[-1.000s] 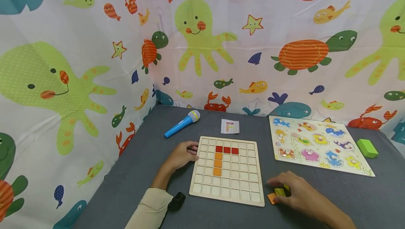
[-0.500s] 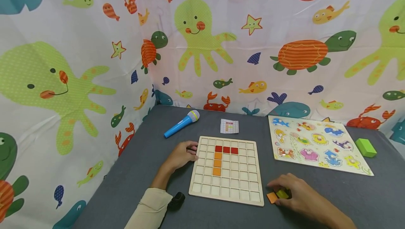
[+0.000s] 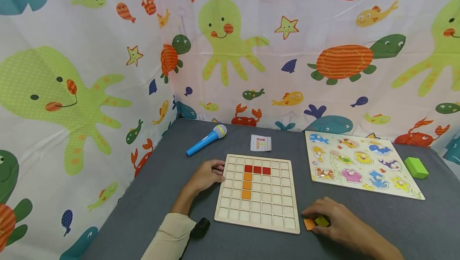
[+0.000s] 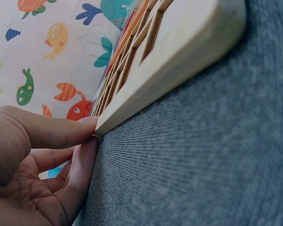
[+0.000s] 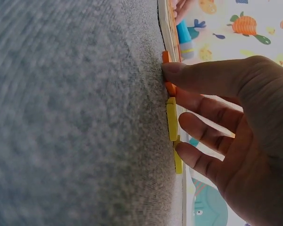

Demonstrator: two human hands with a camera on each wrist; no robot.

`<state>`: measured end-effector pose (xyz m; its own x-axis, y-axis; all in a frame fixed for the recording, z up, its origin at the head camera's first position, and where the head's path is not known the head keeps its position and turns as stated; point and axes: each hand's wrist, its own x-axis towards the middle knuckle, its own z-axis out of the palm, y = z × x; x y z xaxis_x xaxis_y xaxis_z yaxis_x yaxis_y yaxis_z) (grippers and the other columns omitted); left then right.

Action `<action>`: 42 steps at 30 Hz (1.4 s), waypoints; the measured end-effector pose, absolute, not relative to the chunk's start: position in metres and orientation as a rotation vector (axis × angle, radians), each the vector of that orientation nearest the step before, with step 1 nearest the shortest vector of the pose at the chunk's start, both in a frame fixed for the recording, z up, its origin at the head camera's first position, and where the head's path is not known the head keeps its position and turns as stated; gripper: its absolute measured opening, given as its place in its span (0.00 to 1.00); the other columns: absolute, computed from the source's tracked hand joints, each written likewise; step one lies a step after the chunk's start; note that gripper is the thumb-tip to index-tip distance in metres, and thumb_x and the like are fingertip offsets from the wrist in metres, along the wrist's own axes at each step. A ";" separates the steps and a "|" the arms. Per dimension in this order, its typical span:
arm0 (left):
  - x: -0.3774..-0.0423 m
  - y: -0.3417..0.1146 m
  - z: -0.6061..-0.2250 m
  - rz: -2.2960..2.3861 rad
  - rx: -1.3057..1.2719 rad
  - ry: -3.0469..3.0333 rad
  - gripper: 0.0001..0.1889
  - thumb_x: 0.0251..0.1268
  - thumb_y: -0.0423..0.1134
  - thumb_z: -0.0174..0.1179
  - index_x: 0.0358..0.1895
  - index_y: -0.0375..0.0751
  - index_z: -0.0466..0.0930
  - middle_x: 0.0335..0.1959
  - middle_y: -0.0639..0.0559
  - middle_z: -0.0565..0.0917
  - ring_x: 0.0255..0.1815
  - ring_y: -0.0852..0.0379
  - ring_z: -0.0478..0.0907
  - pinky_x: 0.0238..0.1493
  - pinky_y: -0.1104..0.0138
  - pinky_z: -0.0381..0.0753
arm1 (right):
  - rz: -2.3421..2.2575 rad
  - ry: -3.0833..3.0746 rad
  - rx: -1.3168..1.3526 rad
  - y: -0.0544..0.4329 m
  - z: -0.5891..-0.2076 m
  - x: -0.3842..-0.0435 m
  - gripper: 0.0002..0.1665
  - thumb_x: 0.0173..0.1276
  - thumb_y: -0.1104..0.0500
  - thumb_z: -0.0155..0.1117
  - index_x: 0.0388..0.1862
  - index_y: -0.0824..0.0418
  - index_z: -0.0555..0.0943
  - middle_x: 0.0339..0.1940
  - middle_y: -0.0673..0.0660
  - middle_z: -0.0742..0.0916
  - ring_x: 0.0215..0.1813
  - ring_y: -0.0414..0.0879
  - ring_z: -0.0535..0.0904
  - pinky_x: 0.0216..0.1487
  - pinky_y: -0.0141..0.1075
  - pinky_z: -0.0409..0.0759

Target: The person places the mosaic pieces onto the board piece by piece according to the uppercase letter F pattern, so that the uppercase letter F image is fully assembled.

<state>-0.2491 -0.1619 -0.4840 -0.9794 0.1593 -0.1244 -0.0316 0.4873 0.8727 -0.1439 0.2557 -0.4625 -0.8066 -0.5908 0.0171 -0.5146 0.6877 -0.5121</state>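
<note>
My left hand (image 3: 205,178) pinches the left edge of a wooden grid board (image 3: 267,212) between thumb and fingers, as the left wrist view shows up close. In the board's cells sit three red tiles (image 3: 257,170) in a row and three orange tiles (image 3: 247,185) in a column below the leftmost one. Right of the board's lower corner, my right hand (image 3: 336,218) has its thumb and index finger about a loose orange tile (image 3: 309,224). Yellow tiles (image 5: 172,120) lie under the other curled fingers, close to the orange one; the hand partly hides them in the head view.
A small printed pattern card (image 3: 260,143) lies behind the board, with a blue toy microphone (image 3: 207,140) to its left. At the right are a sea-animal peg puzzle (image 3: 345,163) and a green block (image 3: 416,168). A printed sea-animal cloth (image 3: 237,68) hangs around the table.
My right thumb and index finger have shifted slightly around the loose orange tile, and the yellow tiles beside it have moved a little. My left hand and the board stay where they were.
</note>
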 end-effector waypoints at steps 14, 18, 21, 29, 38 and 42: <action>-0.248 -0.162 -0.482 1.497 0.080 2.538 0.30 0.64 0.28 0.71 0.70 0.38 0.79 0.54 0.46 0.82 0.53 0.52 0.84 0.58 0.56 0.85 | -0.668 2.714 -0.817 0.256 -0.458 -0.144 0.18 0.67 0.46 0.77 0.55 0.45 0.89 0.47 0.37 0.84 0.46 0.31 0.72 0.44 0.32 0.79; -0.248 -0.162 -0.483 1.494 0.080 2.540 0.30 0.64 0.28 0.71 0.70 0.37 0.79 0.54 0.46 0.82 0.53 0.52 0.84 0.58 0.56 0.85 | -0.646 2.713 -0.783 0.255 -0.458 -0.144 0.19 0.67 0.45 0.77 0.55 0.44 0.89 0.48 0.37 0.84 0.45 0.31 0.72 0.44 0.33 0.80; -0.248 -0.161 -0.483 1.498 0.074 2.535 0.30 0.64 0.28 0.71 0.70 0.38 0.79 0.54 0.46 0.82 0.53 0.52 0.84 0.58 0.56 0.85 | -0.641 2.715 -0.769 0.254 -0.458 -0.144 0.19 0.67 0.44 0.77 0.55 0.43 0.88 0.47 0.37 0.83 0.45 0.31 0.71 0.44 0.33 0.79; -0.249 -0.162 -0.483 1.506 0.084 2.536 0.30 0.63 0.28 0.71 0.70 0.37 0.79 0.54 0.46 0.83 0.53 0.52 0.84 0.57 0.56 0.85 | -0.669 2.732 -0.806 0.250 -0.456 -0.144 0.18 0.68 0.44 0.76 0.55 0.44 0.89 0.44 0.36 0.81 0.43 0.31 0.71 0.43 0.33 0.80; -0.249 -0.162 -0.483 1.508 0.087 2.530 0.30 0.64 0.29 0.71 0.70 0.38 0.79 0.54 0.46 0.82 0.53 0.53 0.84 0.58 0.56 0.85 | -0.727 2.780 -0.875 0.237 -0.454 -0.148 0.17 0.69 0.46 0.77 0.55 0.45 0.89 0.44 0.35 0.81 0.44 0.31 0.72 0.42 0.32 0.78; -0.248 -0.162 -0.482 1.507 0.087 2.527 0.30 0.65 0.29 0.71 0.71 0.38 0.78 0.54 0.46 0.82 0.53 0.52 0.83 0.58 0.56 0.85 | -0.723 2.805 -0.880 0.230 -0.454 -0.150 0.16 0.68 0.46 0.77 0.53 0.45 0.90 0.44 0.36 0.82 0.44 0.31 0.72 0.42 0.33 0.78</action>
<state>-0.2484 -0.1623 -0.4817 -0.9787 0.1511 -0.1388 -0.0503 0.4792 0.8763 -0.1496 0.2297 -0.4542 -0.8250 -0.5642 0.0327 -0.5096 0.7177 -0.4746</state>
